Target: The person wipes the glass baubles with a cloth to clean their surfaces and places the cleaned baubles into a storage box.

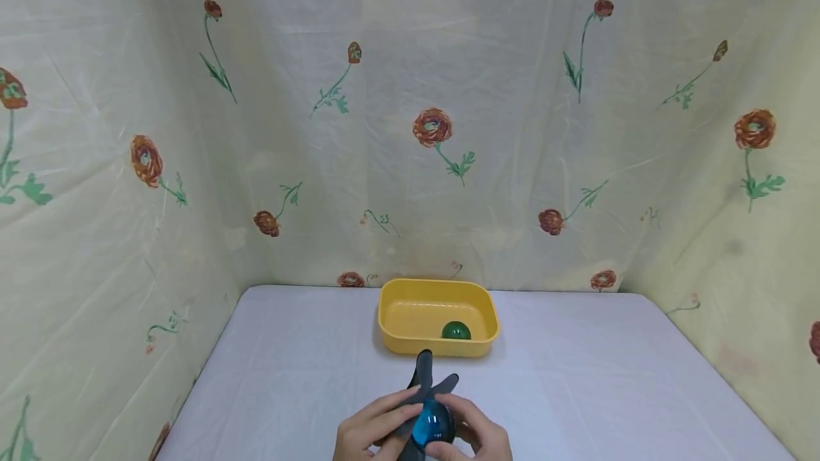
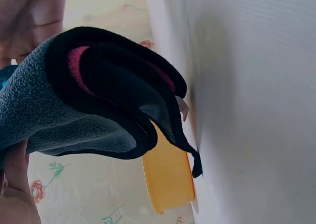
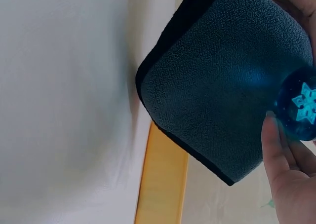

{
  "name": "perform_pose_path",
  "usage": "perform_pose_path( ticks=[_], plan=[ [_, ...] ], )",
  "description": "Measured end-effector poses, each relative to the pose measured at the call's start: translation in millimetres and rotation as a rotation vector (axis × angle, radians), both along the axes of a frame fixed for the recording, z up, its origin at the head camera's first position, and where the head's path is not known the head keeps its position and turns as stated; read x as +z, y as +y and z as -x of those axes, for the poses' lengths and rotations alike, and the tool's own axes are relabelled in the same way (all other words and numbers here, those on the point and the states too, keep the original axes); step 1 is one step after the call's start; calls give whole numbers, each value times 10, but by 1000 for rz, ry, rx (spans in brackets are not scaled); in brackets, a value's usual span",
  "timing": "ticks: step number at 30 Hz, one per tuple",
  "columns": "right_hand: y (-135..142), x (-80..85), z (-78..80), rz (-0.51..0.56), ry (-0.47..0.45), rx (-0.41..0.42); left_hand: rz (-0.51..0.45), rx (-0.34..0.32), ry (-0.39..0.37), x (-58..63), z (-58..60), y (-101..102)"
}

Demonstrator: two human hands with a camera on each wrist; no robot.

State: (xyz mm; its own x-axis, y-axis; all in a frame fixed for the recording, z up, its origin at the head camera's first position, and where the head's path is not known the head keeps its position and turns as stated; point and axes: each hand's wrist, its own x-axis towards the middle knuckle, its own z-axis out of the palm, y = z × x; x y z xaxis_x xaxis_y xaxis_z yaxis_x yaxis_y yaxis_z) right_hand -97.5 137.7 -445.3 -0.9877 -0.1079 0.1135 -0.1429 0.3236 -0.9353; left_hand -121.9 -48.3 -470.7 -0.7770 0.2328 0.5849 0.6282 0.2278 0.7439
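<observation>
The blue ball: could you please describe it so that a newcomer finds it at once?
Find the yellow tray on the white table, then look to the near side. There, the right hand grips the blue ball against a dark cloth in the left hand. It shows a snowflake and is held, while the green ball lies in the tray.

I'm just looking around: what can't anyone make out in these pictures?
- Green ball, head view: its lower part is hidden by the front wall of the yellow basin.
- Blue ball, right wrist view: one side, with part of its snowflake shape, is cut off by the right edge.
- Grey cloth, head view: its near end is partly hidden by the left hand and cut off by the bottom edge.
</observation>
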Motion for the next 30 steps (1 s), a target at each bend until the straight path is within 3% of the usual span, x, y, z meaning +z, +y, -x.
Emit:
perform_pose_path(
  ticks=[15,25,30],
  plan=[
    [-32,17,-54,-48,151,2,34,77,-107,27,9,20],
    [-75,-4,-69,-89,229,-84,37,82,-263,123,-16,23],
    [-82,14,-66,-93,208,-106,37,73,-261,132,-16,22]
  ],
)
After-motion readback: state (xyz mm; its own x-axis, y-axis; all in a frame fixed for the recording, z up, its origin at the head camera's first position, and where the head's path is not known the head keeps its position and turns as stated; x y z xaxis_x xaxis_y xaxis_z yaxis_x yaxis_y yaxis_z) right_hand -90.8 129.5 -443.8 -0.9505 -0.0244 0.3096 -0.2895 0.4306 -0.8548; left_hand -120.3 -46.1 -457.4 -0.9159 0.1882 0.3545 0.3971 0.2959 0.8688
